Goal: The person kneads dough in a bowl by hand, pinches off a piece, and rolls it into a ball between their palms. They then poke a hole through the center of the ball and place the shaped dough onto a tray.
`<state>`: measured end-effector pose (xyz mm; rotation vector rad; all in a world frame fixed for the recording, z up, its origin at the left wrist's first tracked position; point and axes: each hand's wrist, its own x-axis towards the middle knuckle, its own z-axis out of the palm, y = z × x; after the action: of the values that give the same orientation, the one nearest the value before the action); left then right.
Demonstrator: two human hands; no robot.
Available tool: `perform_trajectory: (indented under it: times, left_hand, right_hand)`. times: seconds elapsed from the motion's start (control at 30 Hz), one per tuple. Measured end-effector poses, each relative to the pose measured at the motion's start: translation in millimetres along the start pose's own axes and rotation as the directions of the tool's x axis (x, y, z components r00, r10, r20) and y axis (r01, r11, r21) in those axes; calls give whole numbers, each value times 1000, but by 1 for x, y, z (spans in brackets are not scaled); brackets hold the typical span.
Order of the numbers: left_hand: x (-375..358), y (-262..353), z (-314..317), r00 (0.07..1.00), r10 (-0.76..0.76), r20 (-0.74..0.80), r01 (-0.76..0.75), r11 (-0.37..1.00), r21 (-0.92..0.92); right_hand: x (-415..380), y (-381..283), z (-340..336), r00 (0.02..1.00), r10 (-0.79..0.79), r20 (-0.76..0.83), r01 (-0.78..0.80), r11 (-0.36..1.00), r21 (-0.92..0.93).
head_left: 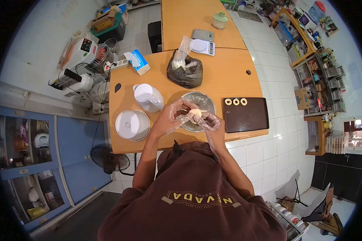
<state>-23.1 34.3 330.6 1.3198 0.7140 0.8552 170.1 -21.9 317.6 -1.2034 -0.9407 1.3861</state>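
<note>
Both hands wear clear plastic gloves and meet over a metal bowl [208, 103]. Between their fingertips is a small pale piece of dough [196, 113]. My left hand [176, 116] pinches it from the left, fingers curled. My right hand [212, 122] holds it from the right, thumb and fingers closed on it. The bowl, dusted with flour inside, is partly hidden by the hands. To the right, a dark baking tray [245, 117] carries three dough rings [236, 102] in a row along its far edge.
Left of the bowl stand a white pitcher [149, 98] and a white lidded container [128, 124]. Beyond it are a black plastic bag [185, 76], a digital scale [202, 47], a grey scale [203, 35], a blue tissue box [138, 62] and a green-lidded jar [219, 21].
</note>
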Motion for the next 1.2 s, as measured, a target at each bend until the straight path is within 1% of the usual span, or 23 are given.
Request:
perform_trajectory:
  times: [0.1,0.2,0.3,0.37,0.4,0.47,0.57,0.7,0.8,0.87,0.9,1.0,1.1,1.2]
  left_hand:
    - [-1,3,2,1000,20,-3,-20,1000,4]
    - [-2,6,8,1000,5,-31,-6,999,-44]
    - [-4,9,7,1000,-2,-26,2,1000,5]
    - [-5,3,1,999,41,18,-41,998,45]
    - [-5,4,0,997,61,39,-63,996,64]
    - [-5,7,3,999,43,21,-43,998,38]
    - [-4,8,9,1000,-7,4,7,1000,-4]
    - [-5,-1,5,999,-43,9,44,996,-82]
    - [-6,1,1,998,-66,21,66,998,-21]
    - [-6,7,0,1000,-23,19,23,1000,10]
    - [-6,11,0,1000,-2,19,2,1000,25]
    - [-5,18,6,1000,-15,11,15,999,44]
    - [-6,8,6,999,-34,9,34,993,-117]
    - [-5,3,3,999,-37,-11,36,995,-96]
  right_hand:
    - [-3,-3,4,1000,-21,3,21,1000,23]
    - [-4,-1,6,999,-37,-16,38,997,63]
    - [-4,-1,6,1000,-16,-12,16,999,50]
    - [-4,2,6,1000,2,-2,-1,999,44]
    - [-4,2,6,1000,-17,-4,17,999,41]
    - [-5,2,7,999,-53,-8,54,998,36]
    - [-6,0,7,999,-24,-47,26,998,51]
    - [-4,0,4,1000,-21,-23,22,998,63]
    - [-3,0,3,999,-29,20,28,999,46]
    - [-2,7,2,999,-27,23,26,999,34]
    - [-3,6,3,999,-35,10,34,999,39]
    - [-5,3,9,998,-47,-29,49,997,65]
    - [-7,1,9,998,-33,-44,37,996,86]
    - [-7,-3,6,1000,-19,-23,21,998,57]
